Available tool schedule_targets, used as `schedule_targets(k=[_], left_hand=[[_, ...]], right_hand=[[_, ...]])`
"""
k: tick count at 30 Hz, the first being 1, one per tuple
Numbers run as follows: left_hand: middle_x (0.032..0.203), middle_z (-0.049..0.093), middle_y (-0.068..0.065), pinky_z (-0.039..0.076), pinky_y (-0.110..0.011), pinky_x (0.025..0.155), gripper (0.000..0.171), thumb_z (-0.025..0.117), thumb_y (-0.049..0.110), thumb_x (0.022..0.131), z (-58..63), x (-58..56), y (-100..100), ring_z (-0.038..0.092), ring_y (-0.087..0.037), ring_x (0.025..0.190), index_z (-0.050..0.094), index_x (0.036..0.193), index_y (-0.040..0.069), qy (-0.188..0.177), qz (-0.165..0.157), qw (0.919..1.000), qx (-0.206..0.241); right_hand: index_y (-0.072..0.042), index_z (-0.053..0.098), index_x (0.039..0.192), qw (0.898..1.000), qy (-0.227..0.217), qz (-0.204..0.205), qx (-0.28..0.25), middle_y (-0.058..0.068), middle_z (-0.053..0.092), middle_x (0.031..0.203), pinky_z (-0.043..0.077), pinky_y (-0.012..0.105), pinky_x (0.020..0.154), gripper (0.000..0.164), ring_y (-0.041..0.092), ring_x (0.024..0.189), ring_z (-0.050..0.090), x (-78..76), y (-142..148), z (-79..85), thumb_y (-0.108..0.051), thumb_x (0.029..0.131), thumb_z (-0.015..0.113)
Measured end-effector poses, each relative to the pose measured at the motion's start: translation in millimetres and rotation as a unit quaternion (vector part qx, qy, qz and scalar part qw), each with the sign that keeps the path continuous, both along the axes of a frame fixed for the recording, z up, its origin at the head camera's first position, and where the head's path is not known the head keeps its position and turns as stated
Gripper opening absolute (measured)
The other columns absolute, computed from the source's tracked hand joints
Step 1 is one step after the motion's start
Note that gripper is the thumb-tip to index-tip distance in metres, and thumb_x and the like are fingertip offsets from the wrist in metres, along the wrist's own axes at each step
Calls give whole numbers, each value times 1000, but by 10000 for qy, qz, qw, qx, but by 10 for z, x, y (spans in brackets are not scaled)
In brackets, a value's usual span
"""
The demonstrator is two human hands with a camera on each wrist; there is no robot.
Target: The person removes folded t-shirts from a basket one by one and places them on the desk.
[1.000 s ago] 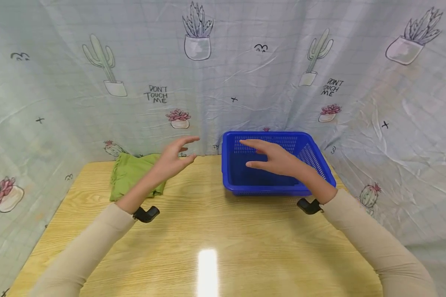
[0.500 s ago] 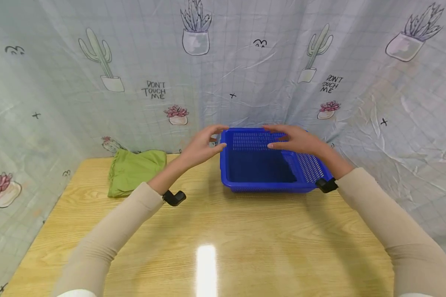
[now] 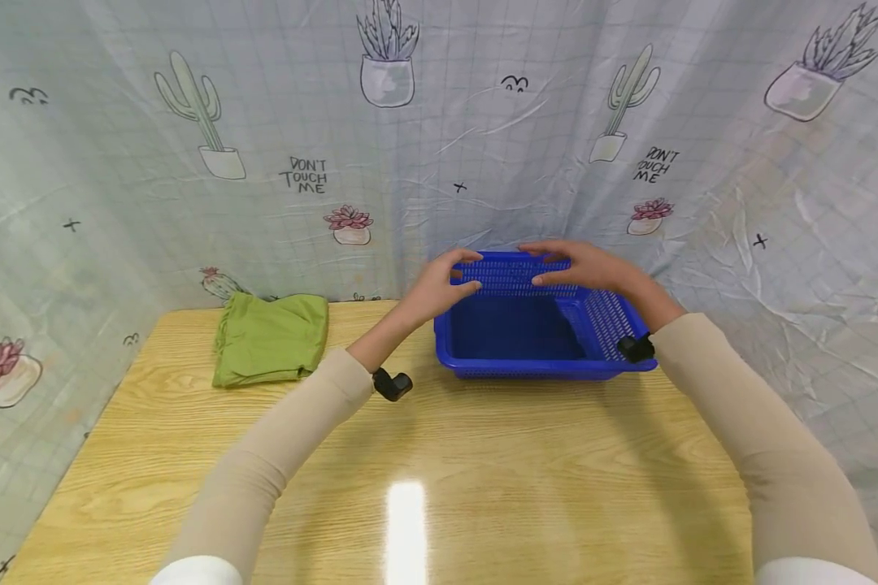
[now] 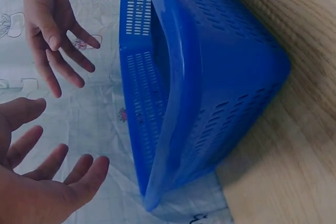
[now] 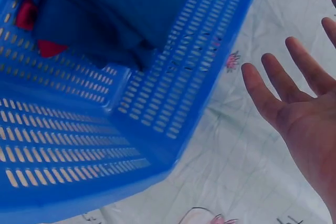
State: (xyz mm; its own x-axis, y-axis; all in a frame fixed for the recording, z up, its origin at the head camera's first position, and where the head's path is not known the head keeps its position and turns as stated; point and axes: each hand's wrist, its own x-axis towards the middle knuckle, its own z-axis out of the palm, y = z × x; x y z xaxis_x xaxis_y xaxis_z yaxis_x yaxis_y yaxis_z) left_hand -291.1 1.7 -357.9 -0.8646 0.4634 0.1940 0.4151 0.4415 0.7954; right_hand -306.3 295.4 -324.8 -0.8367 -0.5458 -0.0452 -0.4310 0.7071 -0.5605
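Observation:
A blue plastic basket (image 3: 541,370) with slotted walls stands at the back right of the table. Dark blue cloth (image 5: 121,9) lies inside it, with bits of red showing at its edge in the right wrist view. My left hand (image 3: 436,288) hovers above the basket's left side, fingers spread and relaxed, holding nothing. Over the basket's right half is my right hand (image 3: 585,266), its fingers likewise loose and parted. Both hands look apart from the rim in the wrist views. A folded green cloth (image 3: 271,337) lies at the table's back left.
The wooden table (image 3: 483,471) extends toward me in front of the basket. A curtain (image 3: 439,146) printed with cacti hangs close behind the basket and along both sides.
Both hands have moved right and slightly away from me, the left one from beside the green cloth to over the basket's left side. Basket and green cloth stay in place.

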Motion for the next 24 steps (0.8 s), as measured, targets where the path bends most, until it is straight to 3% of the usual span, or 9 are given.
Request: schedule_targets(k=[9,13,16,19,24], left_hand=[[144,57,-13,52,-45,99,46,74,19,95,-83,-80,164,58,-36,127,60,139,15,-193,251,9994,-153],[144,57,-13,51,-45,100,47,76,21,94,-120,-103,263,56,-32,128,61,138,15,-359,487,9975,-366],[145,56,-14,49,-46,102,47,77,21,93,-170,-98,350,52,-31,132,62,137,14,-643,701,9944,-449],[148,53,-13,48,-46,105,48,79,18,91,-222,-82,419,49,-30,136,64,136,13,-931,820,9915,-381],[153,49,-10,46,-43,108,53,83,14,87,-324,-68,496,49,-29,137,64,136,11,-1130,878,9892,-318]], right_hand=[[-11,46,154,9980,-485,-377,153,25,47,151,44,59,105,64,44,134,49,-67,137,-124,-28,98,71],[-10,43,156,9936,-965,-540,222,26,41,154,50,56,99,65,43,128,53,-107,185,-190,-30,99,69],[-11,39,157,9854,-1538,-664,317,25,32,159,49,61,98,66,46,132,49,-149,222,-298,-33,101,66],[-11,36,158,9731,-2155,-803,153,22,24,164,41,72,100,65,52,142,34,-192,257,-434,-30,102,64],[-14,32,159,9551,-2785,-1013,-60,19,16,167,40,75,99,66,57,144,25,-231,295,-609,-24,102,64]])
